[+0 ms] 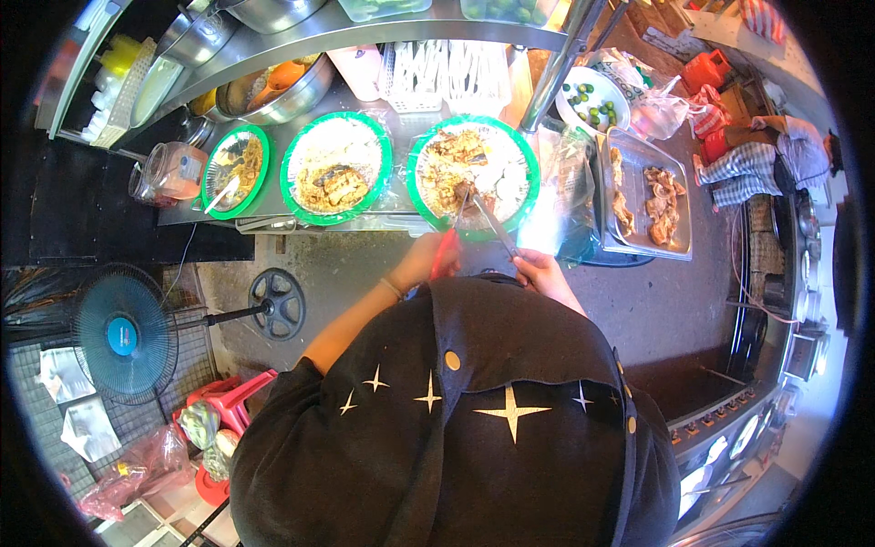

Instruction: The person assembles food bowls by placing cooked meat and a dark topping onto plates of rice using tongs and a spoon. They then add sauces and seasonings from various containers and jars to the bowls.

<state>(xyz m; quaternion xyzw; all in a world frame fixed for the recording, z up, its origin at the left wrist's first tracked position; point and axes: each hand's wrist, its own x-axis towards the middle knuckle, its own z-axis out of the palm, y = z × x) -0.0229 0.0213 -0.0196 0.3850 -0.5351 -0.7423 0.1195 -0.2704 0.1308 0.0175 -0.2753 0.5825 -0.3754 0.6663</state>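
Observation:
A green-rimmed plate [522, 155] with rice and pieces of meat lies at the counter's front edge. My left hand [421, 262] is closed around a red-handled utensil [445, 252], whose tip reaches the meat [464, 194] at the plate's near side. From the other side my right hand [540, 273] grips a long silver utensil [495, 226], angled to the same piece; whether it is a knife or tongs I cannot tell. Two more green-rimmed plates stand to the left: one holds rice and browned food [337, 187], the farther one noodle-like food [242, 171] and a white plastic utensil [224, 194].
Right of the plates are a clear tray [675, 242] of cooked meat and a white bowl [567, 102] of green citrus. A steel shelf [428, 30] and its post [558, 77] overhang the counter. A fan [126, 335] stands left. Another person [761, 162] bends at far right.

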